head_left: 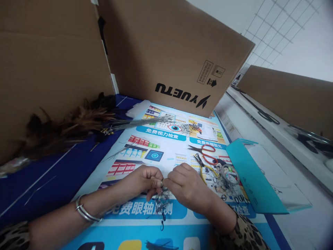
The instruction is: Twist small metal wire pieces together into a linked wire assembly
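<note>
My left hand [149, 180] pinches a small metal ring [162, 183] between thumb and fingertips. My right hand [184, 185] is closed at the same spot, its fingertips meeting the left ones; what sits inside its grip is hidden. Right below the fingers is a tangled bunch of small metal wire pieces [162, 201], with dark hook-like ends at the bottom. Whether this bunch hangs from the hands or rests on the sheet I cannot tell. Beside the right hand lie yellow-handled pliers [206, 170], red-handled scissors [205, 150] and a pile of metal rings and wire bits [227, 182].
A printed sheet [153, 144] covers the table. Straight thin wires [145, 121] lie at the back, and brown feathers [78, 121] at the left. Cardboard panels [166, 45] stand behind. A teal folder [253, 177] is at the right, with dark strands [160, 245] at the front edge.
</note>
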The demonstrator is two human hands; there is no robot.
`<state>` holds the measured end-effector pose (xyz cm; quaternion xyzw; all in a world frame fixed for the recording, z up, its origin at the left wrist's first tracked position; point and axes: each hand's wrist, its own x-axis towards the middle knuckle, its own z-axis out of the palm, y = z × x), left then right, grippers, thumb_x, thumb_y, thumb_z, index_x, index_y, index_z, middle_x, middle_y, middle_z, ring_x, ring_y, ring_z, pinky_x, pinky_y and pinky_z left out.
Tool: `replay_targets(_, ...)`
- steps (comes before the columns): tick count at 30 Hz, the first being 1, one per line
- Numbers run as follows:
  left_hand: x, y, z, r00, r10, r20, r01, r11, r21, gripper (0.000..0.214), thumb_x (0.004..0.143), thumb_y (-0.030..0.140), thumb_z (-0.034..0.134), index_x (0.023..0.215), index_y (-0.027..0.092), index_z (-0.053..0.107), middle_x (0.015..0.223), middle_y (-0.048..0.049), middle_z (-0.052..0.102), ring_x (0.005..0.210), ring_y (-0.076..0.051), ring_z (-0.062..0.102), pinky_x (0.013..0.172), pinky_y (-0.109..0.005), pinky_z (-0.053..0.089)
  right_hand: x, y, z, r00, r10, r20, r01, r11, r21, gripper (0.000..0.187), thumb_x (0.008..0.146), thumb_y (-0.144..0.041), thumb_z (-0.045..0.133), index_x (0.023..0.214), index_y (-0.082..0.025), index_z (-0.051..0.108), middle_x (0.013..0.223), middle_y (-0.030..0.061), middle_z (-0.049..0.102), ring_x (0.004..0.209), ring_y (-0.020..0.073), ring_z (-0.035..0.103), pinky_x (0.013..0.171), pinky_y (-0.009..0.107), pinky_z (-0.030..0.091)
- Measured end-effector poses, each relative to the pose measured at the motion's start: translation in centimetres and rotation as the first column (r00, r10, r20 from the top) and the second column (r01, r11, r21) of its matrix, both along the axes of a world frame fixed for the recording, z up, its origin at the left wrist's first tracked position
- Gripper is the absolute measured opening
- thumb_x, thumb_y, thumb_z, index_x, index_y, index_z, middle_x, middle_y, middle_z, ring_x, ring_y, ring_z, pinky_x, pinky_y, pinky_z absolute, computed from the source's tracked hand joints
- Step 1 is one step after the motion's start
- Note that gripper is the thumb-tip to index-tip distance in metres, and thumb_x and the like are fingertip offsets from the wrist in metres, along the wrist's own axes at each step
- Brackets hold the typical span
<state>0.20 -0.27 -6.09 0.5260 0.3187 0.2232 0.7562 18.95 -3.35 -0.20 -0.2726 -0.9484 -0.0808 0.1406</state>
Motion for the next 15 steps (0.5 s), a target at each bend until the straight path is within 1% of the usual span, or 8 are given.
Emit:
replay_targets(5, 0.4, -0.5, 0.4, 0.995, 0.081, -0.064, -0.08, 0.997, 0.016, 0.014, 0.069, 0.026, 0.065, 0.066, 0.013, 0.062, 0.048, 0.0029, 0.058, 0.044, -0.009, 0.05, 0.048, -0.019, 0.036, 0.4, 0.2, -0.4, 1.0, 0.016, -0.022, -0.016, 1.0, -0.015, 0.014, 0.088, -0.014, 0.045, 0.083, -0.015, 0.058, 0.068, 0.0015, 0.053, 0.069, 0.0144, 0.044, 0.063, 0.03, 0.03)
replay_targets(9, 0.4, -0.7, 0.1, 0.989, 0.119, -0.092, -0.115, 0.992, 0.049, 0.013, 0.068, 0.026, 0.066, 0.067, 0.013, 0.063, 0.049, 0.0027, 0.056, 0.047, -0.009, 0.049, 0.05, -0.021, 0.036, 0.7, 0.4, -1.0, 0.999, -0.019, -0.03, 0.019, 1.0, -0.023, 0.016, 0.088, -0.016, 0.045, 0.078, -0.017, 0.057, 0.069, 0.0016, 0.052, 0.071, 0.0143, 0.045, 0.065, 0.03, 0.031)
replay_targets(12, 0.4, -0.7, 0.0, 0.984, 0.143, -0.104, -0.13, 0.984, 0.123, 0.015, 0.071, 0.027, 0.062, 0.067, 0.013, 0.061, 0.05, 0.0033, 0.052, 0.048, -0.009, 0.045, 0.049, -0.02, 0.033, 0.8, 0.6, -1.6, 0.996, -0.076, -0.037, 0.075, 0.997, -0.024, 0.015, 0.088, -0.019, 0.045, 0.079, -0.017, 0.057, 0.071, 0.0025, 0.052, 0.072, 0.0154, 0.045, 0.066, 0.031, 0.031)
replay_targets(15, 0.4, -0.7, 0.3, 0.977, 0.163, -0.139, -0.127, 0.963, 0.237, 0.016, 0.074, 0.026, 0.058, 0.064, 0.013, 0.057, 0.052, 0.0043, 0.048, 0.049, -0.008, 0.039, 0.048, -0.02, 0.03, 0.9, 0.7, -2.2, 0.991, -0.121, -0.055, 0.121, 0.993, -0.01, 0.015, 0.088, -0.023, 0.046, 0.081, -0.018, 0.058, 0.071, 0.0029, 0.053, 0.071, 0.0161, 0.044, 0.065, 0.031, 0.031)
